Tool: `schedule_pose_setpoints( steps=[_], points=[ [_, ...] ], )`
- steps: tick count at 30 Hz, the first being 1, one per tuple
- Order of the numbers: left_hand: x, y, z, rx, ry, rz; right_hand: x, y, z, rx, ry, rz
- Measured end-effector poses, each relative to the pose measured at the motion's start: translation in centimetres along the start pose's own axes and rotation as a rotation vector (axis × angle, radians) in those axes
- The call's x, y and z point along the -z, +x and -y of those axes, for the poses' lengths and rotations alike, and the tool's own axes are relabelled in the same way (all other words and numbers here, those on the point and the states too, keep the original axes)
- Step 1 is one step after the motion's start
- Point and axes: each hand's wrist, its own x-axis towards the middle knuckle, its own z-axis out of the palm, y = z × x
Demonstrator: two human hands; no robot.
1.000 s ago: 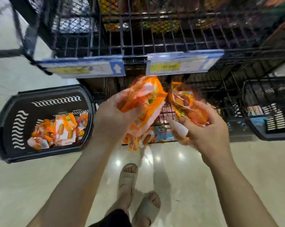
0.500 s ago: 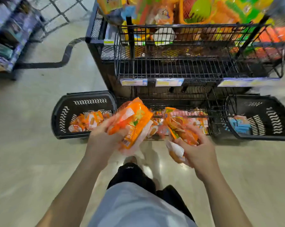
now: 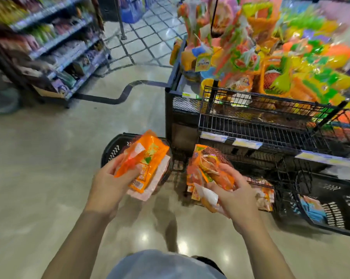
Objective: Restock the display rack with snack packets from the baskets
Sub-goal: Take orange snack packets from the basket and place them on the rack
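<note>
Two handfuls are up. The left hand [image 3: 107,184] curls round a stack of flat orange packets [image 3: 148,156], thumb on top, and the right hand [image 3: 236,198] grips a crinkly bunch [image 3: 208,168]. Both loads look light, soft and slippery, so they are best clasped across the middle. Beyond sit the black baskets [image 3: 112,151] and the wire display rack [image 3: 260,125].

legible text: none | orange packet [image 3: 145,164], 8 o'clock: print and barcode too blurred to read; price labels [image 3: 246,143], 3 o'clock: likewise unreadable
</note>
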Motion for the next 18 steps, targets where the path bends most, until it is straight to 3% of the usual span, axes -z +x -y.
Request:
schedule_pose_setpoints(
  steps=[10, 18],
  points=[
    [17.1, 3.2, -1.5, -0.021, -0.093, -0.162, -17.5, -0.7, 0.7, 0.021, -0.068, 0.096],
    [23.5, 7.1, -2.2, 0.052, -0.086, -0.198, -25.0, 1.0, 1.1, -0.024, -0.074, 0.183]
  ],
)
